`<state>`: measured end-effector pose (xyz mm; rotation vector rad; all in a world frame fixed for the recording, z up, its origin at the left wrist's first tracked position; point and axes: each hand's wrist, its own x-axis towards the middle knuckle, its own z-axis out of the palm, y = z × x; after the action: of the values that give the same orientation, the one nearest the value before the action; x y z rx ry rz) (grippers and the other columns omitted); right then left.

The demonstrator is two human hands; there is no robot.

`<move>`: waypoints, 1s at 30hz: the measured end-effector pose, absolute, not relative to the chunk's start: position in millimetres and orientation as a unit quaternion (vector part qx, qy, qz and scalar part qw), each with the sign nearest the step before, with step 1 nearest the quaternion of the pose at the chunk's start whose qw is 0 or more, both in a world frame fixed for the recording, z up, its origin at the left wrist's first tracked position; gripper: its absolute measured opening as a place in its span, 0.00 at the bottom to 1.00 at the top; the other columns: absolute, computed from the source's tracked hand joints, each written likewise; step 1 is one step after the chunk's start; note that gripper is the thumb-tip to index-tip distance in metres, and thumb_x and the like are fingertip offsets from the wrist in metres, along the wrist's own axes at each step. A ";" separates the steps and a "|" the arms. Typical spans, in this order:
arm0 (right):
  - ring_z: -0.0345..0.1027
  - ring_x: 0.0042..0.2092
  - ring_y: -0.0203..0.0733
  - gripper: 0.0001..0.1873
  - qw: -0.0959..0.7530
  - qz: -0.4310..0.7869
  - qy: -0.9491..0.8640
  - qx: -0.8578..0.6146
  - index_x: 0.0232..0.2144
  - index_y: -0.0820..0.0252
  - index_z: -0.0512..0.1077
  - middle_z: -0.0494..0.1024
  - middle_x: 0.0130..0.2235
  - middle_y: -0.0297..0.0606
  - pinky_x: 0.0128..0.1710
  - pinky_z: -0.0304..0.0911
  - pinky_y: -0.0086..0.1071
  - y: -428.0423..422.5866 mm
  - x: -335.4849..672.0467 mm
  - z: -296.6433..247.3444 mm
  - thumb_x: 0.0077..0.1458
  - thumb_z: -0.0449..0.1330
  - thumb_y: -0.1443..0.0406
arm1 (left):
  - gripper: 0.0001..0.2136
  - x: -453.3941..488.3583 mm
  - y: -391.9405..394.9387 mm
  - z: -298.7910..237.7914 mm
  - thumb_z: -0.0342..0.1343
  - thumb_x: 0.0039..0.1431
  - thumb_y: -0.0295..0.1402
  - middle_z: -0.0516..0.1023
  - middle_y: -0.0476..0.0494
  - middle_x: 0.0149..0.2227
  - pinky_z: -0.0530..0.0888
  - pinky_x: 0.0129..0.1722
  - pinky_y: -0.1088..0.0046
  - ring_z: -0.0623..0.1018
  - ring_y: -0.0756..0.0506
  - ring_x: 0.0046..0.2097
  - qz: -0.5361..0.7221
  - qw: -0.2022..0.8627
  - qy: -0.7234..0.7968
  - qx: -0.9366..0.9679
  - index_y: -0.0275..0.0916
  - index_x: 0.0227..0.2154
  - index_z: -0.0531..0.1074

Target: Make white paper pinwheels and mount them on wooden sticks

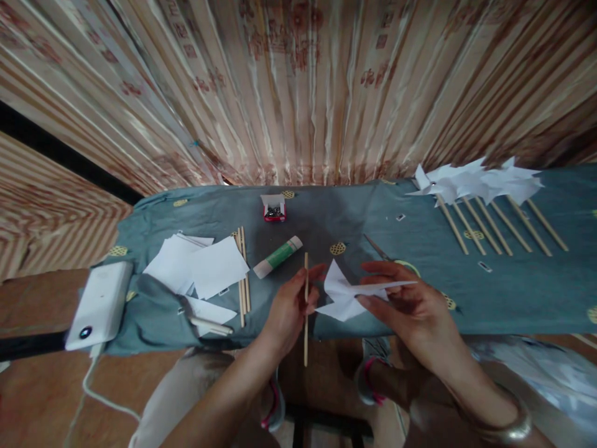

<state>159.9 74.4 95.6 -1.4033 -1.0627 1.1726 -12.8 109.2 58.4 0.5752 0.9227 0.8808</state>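
1. Table [517,305]: spans the frame's middle.
2. Pinwheels [485,182], upper right: overlapping in a row.
3. Sheets [219,267], centre left: loosely stacked.
4. Right hand [415,311], right of centre: thumb and fingers pinch the folded paper [342,298], just below frame centre. Paper probably light, soft, easily creased; best held at its gathered middle.
5. Left hand [289,308], lower centre: fingers closed on a stick [306,333]. Likely light, stiff; best held mid-shaft.
6. Scissors [377,247], beyond the right hand: partly hidden, a possible obstruction.
7. Glue stick [278,256], near centre.
8. Box [274,218], upper centre: open.
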 end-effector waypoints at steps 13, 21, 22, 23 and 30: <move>0.77 0.35 0.38 0.22 0.413 0.341 -0.632 -0.560 0.49 0.48 0.69 0.81 0.34 0.29 0.37 0.72 0.29 57.7 156.9 101.3 0.51 0.59 0.69 | 0.13 -12.9 96.7 74.2 0.67 0.43 0.44 0.71 0.46 0.29 0.64 0.28 0.77 0.67 0.51 0.28 0.322 0.791 0.440 0.277 0.39 0.26 0.82; 0.78 0.37 0.40 0.25 0.428 0.304 -0.643 -0.557 0.52 0.41 0.67 0.81 0.37 0.27 0.38 0.73 0.29 54.1 156.8 102.4 0.53 0.60 0.68 | 0.15 -12.4 91.3 73.9 0.72 0.34 0.37 0.77 0.46 0.24 0.68 0.30 0.78 0.73 0.50 0.27 0.309 0.825 0.432 0.195 0.39 0.28 0.82; 0.78 0.37 0.40 0.25 0.432 0.298 -0.642 -0.560 0.52 0.41 0.67 0.81 0.37 0.27 0.38 0.73 0.29 54.3 156.4 103.1 0.53 0.60 0.68 | 0.14 -12.6 91.0 74.1 0.73 0.32 0.36 0.77 0.47 0.23 0.67 0.29 0.78 0.72 0.51 0.26 0.312 0.822 0.439 0.185 0.39 0.26 0.82; 0.78 0.38 0.40 0.25 0.434 0.293 -0.642 -0.561 0.52 0.40 0.67 0.81 0.37 0.28 0.38 0.73 0.29 54.5 156.0 103.8 0.53 0.60 0.68 | 0.14 -12.7 90.8 74.4 0.74 0.31 0.36 0.77 0.47 0.22 0.67 0.28 0.78 0.72 0.51 0.25 0.314 0.820 0.444 0.179 0.38 0.25 0.82; 0.77 0.37 0.41 0.24 0.430 0.258 -0.668 -0.550 0.54 0.41 0.64 0.80 0.37 0.31 0.39 0.73 0.31 55.8 154.4 107.0 0.57 0.57 0.67 | 0.15 -12.3 91.0 76.4 0.75 0.29 0.41 0.75 0.49 0.22 0.67 0.28 0.77 0.70 0.51 0.25 0.326 0.818 0.434 0.192 0.38 0.20 0.80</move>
<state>154.4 55.8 107.0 -1.3716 -1.6674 0.6447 -12.3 91.0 76.4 0.4084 0.9239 0.6939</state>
